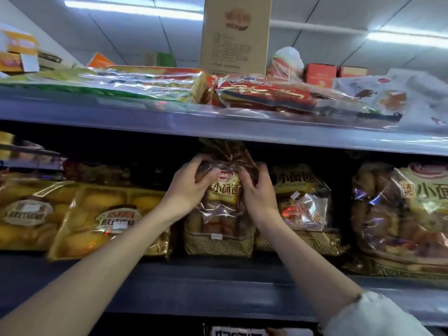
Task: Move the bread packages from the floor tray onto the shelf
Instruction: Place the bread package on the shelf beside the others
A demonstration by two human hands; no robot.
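Observation:
A clear bread package (219,214) with a yellow label and gold woven-pattern base stands upright on the dark middle shelf (206,270). My left hand (191,187) grips its upper left side and my right hand (258,192) grips its upper right, just below the twisted top. Similar bread packages (300,207) (400,209) stand to its right. The floor tray is out of view.
Flat yellow bread packs (104,221) lie on the same shelf to the left. The upper shelf (169,124) overhangs close above the package top and carries flat packets, a tall cardboard box (235,35) and small red boxes (320,73).

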